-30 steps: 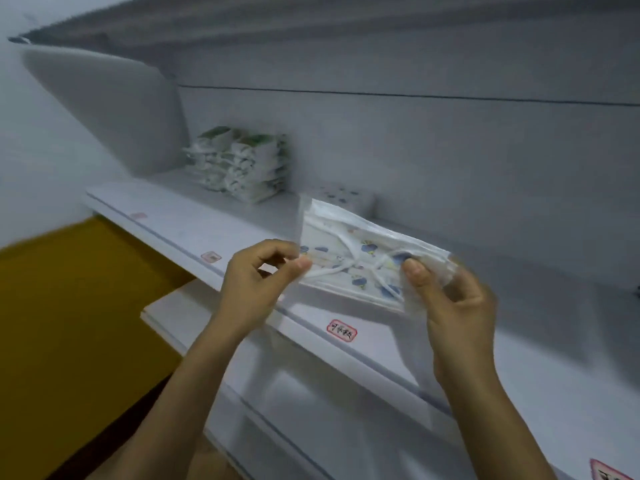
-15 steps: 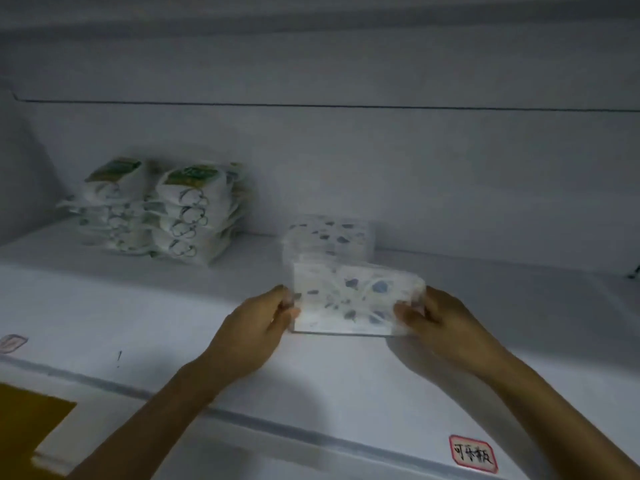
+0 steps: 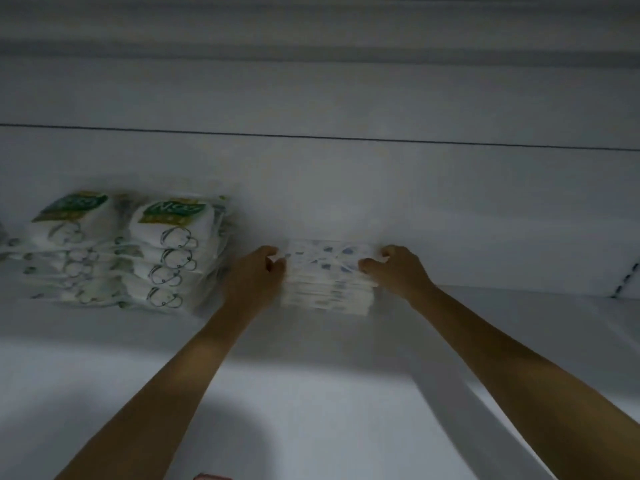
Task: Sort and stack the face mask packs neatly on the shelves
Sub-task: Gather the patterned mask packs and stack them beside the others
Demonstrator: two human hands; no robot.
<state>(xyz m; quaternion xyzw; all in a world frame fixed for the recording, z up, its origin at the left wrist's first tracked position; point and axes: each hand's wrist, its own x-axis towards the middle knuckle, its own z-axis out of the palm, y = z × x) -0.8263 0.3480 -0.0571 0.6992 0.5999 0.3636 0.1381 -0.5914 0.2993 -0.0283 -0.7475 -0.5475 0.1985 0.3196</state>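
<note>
A clear pack of white masks with blue prints point(image 3: 323, 256) lies on top of a small stack of like packs point(image 3: 327, 294) at the back of the white shelf point(image 3: 311, 393). My left hand point(image 3: 254, 277) grips the pack's left end. My right hand point(image 3: 394, 268) grips its right end. Both arms reach deep into the shelf. Left of the stack stand two piles of green-labelled mask packs point(image 3: 173, 251), the farther pile point(image 3: 69, 244) at the left edge of the view.
The shelf's back wall point(image 3: 346, 188) rises right behind the stacks, with the shelf above point(image 3: 311, 36) overhead. Bare shelf surface stretches to the right of the stack. A red-edged label point(image 3: 211, 477) peeks in at the bottom edge.
Both hands carried the blue-print pack from in front of the shelf, across the shelf surface, back onto the stack of like packs. The view moved closer into the shelf.
</note>
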